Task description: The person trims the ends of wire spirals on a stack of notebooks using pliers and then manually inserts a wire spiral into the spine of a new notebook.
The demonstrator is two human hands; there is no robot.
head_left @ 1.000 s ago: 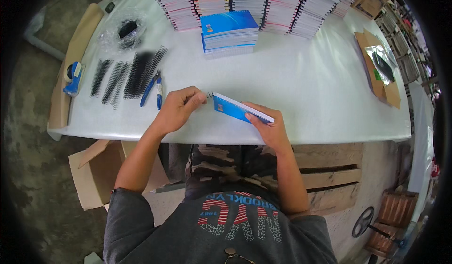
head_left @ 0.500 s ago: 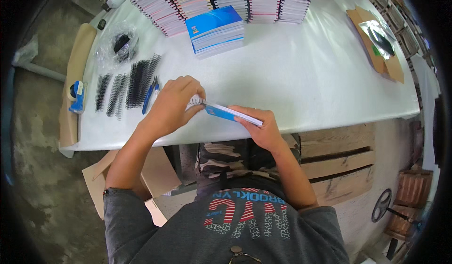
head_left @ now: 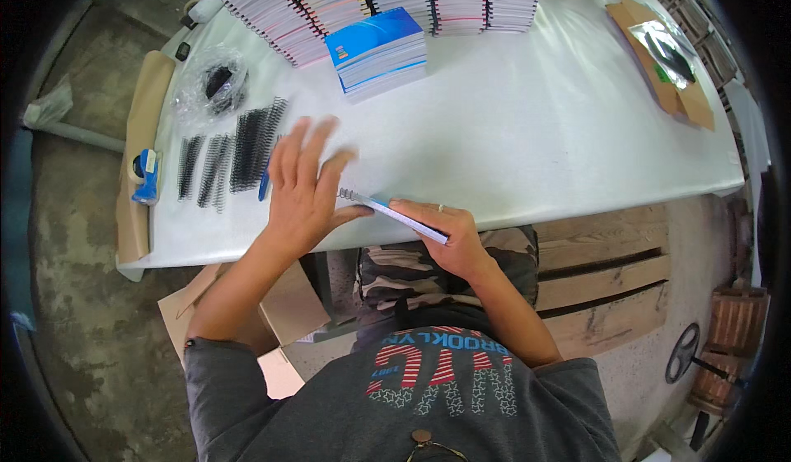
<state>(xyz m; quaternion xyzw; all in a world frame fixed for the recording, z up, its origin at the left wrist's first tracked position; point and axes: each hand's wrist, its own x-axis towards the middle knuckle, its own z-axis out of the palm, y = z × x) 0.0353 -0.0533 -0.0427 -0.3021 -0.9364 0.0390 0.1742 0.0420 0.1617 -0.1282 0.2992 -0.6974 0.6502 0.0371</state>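
Note:
A thin booklet [head_left: 414, 225] is gripped in my right hand [head_left: 451, 230], tilted edge-up over the table's front edge. From its left end sticks out a dark spiral binding coil [head_left: 348, 193]. Close beside that coil is my left hand [head_left: 298, 184], its fingers raised and spread, slightly smeared by motion. Its thumb reaches toward the booklet's end; whether it touches cannot be made out. Several loose black coils [head_left: 257, 151] lie on the table to the left. A blue-handled tool [head_left: 264, 187] shows partly behind my left hand.
Beyond my hands stands a stack of blue-covered booklets [head_left: 379, 57], before rows of coil-bound books [head_left: 461, 1]. A plastic-wrapped roll [head_left: 216, 83] and a blue tape dispenser [head_left: 146, 178] lie left. Cardboard with a plastic bag [head_left: 669, 67] lies far right. An open carton [head_left: 288, 305] sits below.
My left hand has let go of the coil and spread its fingers upward. The booklet has turned in my right hand, showing less of its blue cover.

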